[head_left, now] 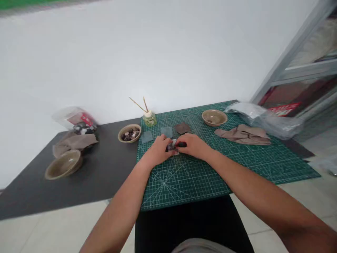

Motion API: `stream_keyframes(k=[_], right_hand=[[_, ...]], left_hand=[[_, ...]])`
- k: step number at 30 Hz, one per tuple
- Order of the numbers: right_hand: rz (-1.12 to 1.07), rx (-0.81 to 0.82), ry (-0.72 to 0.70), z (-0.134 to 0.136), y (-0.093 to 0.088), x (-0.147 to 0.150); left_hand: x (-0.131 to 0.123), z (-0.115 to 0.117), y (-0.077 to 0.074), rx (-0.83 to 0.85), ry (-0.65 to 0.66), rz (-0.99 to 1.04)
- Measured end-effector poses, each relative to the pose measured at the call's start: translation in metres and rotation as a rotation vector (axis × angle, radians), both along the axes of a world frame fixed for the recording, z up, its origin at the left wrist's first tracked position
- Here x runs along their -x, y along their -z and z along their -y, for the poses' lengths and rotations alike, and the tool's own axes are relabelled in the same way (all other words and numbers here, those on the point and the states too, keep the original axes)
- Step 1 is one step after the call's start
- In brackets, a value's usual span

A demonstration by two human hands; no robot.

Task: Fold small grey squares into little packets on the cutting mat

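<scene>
Both of my hands meet over the middle of a green cutting mat [237,165]. My left hand [158,151] and my right hand [193,146] are closed together on a small dark and pale piece [173,146] held between the fingertips; I cannot make out what it is. Just beyond the hands lie two grey-blue squares [146,137] and a brown square [182,128] on the mat. A bowl of small dark pieces [129,133] stands left of them.
A reed diffuser bottle [149,118] stands at the mat's far edge. An empty bowl [214,117], folded brown cloth [243,134] and silver bags [263,117] lie to the right. On the dark mat at left are a bowl [63,164], cloth [76,142] and a plastic bag of pieces [77,121].
</scene>
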State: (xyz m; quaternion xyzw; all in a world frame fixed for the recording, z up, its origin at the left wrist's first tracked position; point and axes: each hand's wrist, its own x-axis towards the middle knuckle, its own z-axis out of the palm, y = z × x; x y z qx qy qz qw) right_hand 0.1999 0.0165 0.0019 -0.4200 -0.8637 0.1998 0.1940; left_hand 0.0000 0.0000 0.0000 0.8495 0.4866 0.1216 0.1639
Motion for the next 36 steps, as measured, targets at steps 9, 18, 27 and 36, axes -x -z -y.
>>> stream_keyframes(k=[9, 18, 27, 36], right_hand=[[-0.064, 0.005, -0.08, 0.002, 0.005, 0.0], [-0.027, -0.077, 0.002, -0.004, 0.011, -0.003], [-0.071, -0.044, -0.129, 0.0, 0.009, 0.0], [-0.021, -0.076, -0.055, -0.007, 0.011, 0.001]], left_hand=[[0.0, -0.005, 0.004, 0.023, -0.026, 0.02], [-0.001, 0.0, -0.003, -0.017, 0.045, -0.056], [0.001, -0.002, 0.001, -0.033, -0.02, -0.088], [0.002, -0.004, 0.001, -0.005, -0.037, -0.058]])
